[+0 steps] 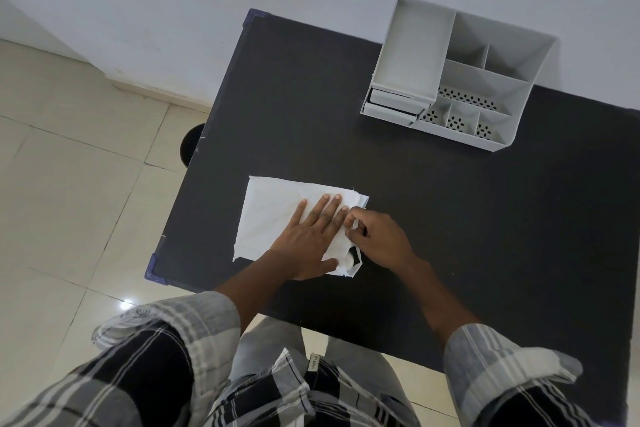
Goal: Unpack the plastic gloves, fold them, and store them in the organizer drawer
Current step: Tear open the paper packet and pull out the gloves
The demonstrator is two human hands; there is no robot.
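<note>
The white, thin, crinkled packet of gloves [273,215] lies flat near the black table's [450,218] left front corner, long axis running left to right. The left hand [308,236] presses it, fingers spread; the right hand [375,236] pinches its right edge. The grey plastic organizer [460,80] stands well apart, its small drawer [391,107] facing forward.

A black table [433,218] with blue-taped corners carries a white packet of gloves [273,215] near its front-left corner and a grey organizer [450,76] at the back.
</note>
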